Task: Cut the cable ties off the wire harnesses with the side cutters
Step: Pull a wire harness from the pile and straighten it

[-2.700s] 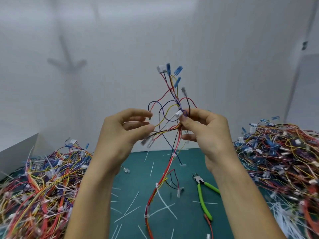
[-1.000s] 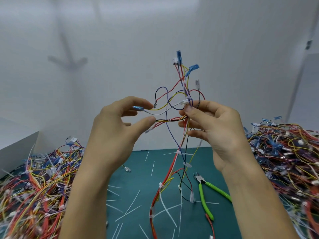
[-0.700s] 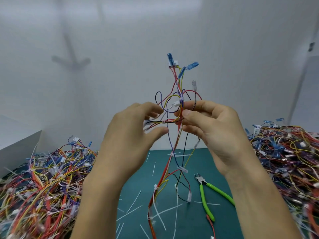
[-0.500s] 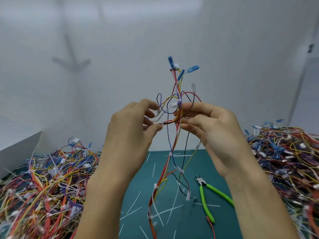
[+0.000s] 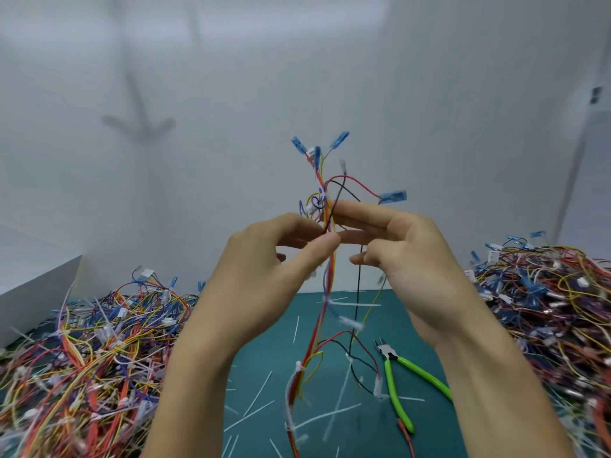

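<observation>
We pinch the wire harness (image 5: 318, 173) upright between the thumb and forefinger of our left grip (image 5: 264, 276), above the desk (image 5: 274, 352). Our right grip (image 5: 406, 259) lays straight fingers against its wires, thumb apart. Green-handled side cutters (image 5: 394, 390) lie below on the desk, among cut ties (image 5: 261, 391).

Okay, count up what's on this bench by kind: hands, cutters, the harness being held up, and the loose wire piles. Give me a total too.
Hands: 2, left hand and right hand
Side cutters: 1, lying on the green mat
Held harness: 1
Loose harness piles: 2, left pile and right pile
Total: 6
</observation>
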